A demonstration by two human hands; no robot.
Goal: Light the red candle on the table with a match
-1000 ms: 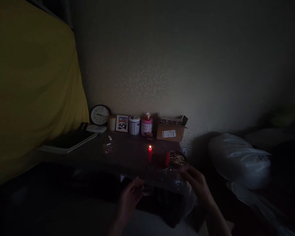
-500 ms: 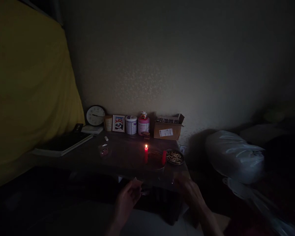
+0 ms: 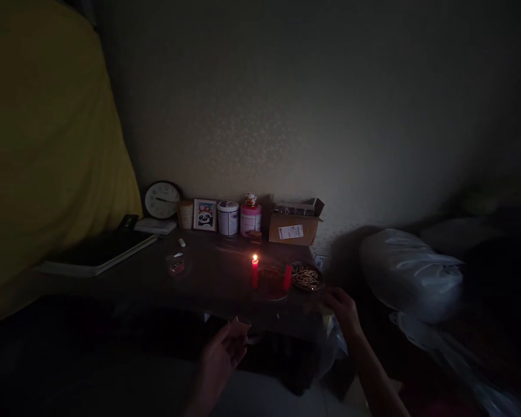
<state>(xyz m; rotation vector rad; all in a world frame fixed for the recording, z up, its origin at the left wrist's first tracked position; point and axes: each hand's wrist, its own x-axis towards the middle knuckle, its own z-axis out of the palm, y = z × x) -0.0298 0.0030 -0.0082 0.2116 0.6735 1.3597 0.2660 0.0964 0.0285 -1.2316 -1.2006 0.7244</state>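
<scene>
My left hand [image 3: 226,353] is closed around a small matchbox [image 3: 239,326], held in front of the table edge. Fingers pinched, my right hand [image 3: 344,311] is at the table's right front corner. It holds a thin match, too dark to see along its length, with a tiny glowing tip [image 3: 312,288] near the rim of a round dish of matchsticks [image 3: 306,278]. A lit red candle [image 3: 255,273] stands upright at the left of a round plate [image 3: 272,296]. An unlit red candle [image 3: 287,278] stands at the plate's right side.
Along the wall are a clock [image 3: 162,200], a framed panda picture [image 3: 205,215], a white tin [image 3: 228,218], a pink tin [image 3: 250,221] and an open cardboard box [image 3: 293,227]. A clear small case [image 3: 176,265] lies left. A plastic bag [image 3: 410,275] sits right.
My right hand has moved up and right, bringing the glowing tip to the dish of matchsticks. My left hand stays low with the matchbox. The view has shifted slightly.
</scene>
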